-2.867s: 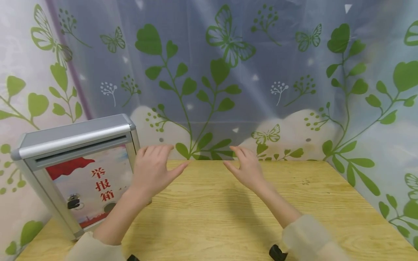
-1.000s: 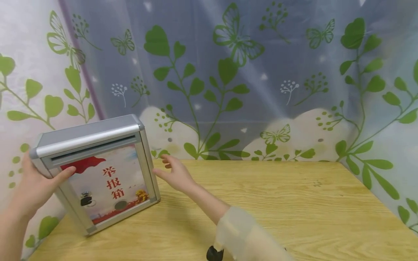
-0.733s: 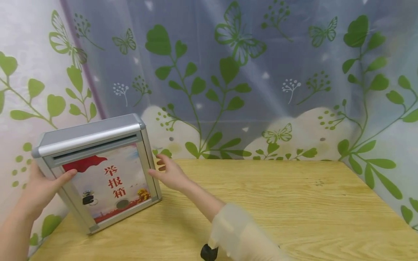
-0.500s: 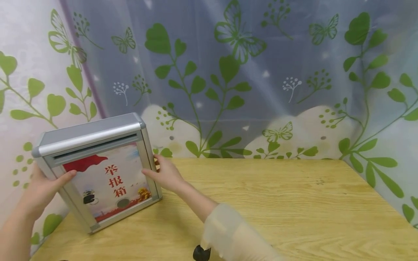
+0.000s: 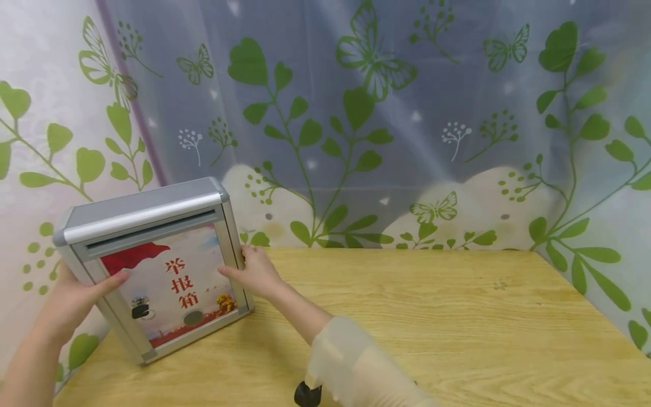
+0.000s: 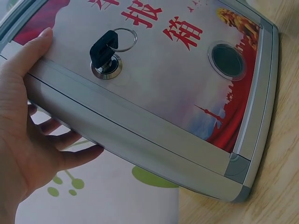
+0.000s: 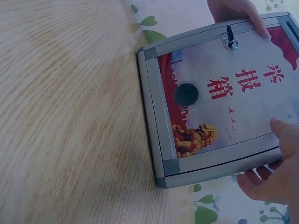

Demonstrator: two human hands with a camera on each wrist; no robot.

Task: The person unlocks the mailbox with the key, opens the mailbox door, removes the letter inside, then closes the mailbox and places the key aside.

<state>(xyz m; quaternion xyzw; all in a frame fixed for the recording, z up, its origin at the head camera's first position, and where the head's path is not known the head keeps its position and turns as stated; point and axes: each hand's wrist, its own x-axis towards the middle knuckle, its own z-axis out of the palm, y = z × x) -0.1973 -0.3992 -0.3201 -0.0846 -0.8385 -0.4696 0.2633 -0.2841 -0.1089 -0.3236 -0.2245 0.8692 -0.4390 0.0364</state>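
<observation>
A silver metal letter box (image 5: 198, 271) with a top slot, red characters and a printed front stands upright at the table's left. My left hand (image 5: 68, 302) grips its left side, thumb on the front panel and fingers curled round behind, as the left wrist view shows. On the opposite side, my right hand (image 5: 256, 274) holds the right edge, its thumb on the front. A black-headed key (image 6: 103, 49) with a ring sits in the lock. Low on the front panel is a round dark window (image 7: 187, 95).
The pale wood-grain table (image 5: 407, 316) extends to the right of the box. Behind it hangs a curtain (image 5: 315, 113) printed with green leaves and butterflies. A black object (image 5: 307, 394) shows by the right sleeve.
Both hands were raised apart over the table; the left went to the box's left side first. The right then moved left and closed on its right edge. The box stays on the table.
</observation>
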